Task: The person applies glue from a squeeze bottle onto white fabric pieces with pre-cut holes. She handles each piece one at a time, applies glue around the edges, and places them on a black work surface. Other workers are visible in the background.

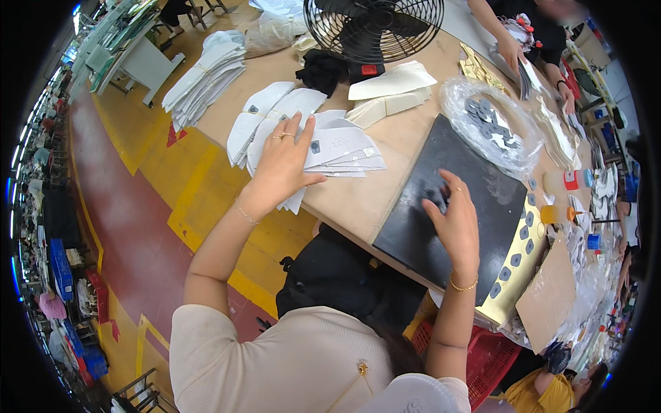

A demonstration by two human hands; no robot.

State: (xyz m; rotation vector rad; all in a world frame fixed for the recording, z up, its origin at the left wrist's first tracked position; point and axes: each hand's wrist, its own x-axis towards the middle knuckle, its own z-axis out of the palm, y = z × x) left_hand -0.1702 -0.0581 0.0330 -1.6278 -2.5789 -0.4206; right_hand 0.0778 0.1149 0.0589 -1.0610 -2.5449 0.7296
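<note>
My left hand (pixel 284 155) rests with spread fingers on a fanned pile of white cut pieces (pixel 348 143) at the table's near left edge. The top piece bears a small grey patch (pixel 315 146). Beside it, a tied bundle of similar white pieces (pixel 241 131) lies partly under my fingers. Over a black board (pixel 420 206), my right hand (pixel 454 217) hovers, thumb and fingers apart, and nothing shows in it. Along the board's right side runs a yellow sheet (pixel 511 292) with a row of grey patches (pixel 516 259).
A black fan (pixel 374 27) stands at the back, near cream bundles (pixel 392 93). A plastic bag of grey pieces (pixel 490 127) sits beyond the board. Bottles (pixel 568 180) and brown card (pixel 549 292) lie right. Another person's hands (pixel 511 54) work at the far right.
</note>
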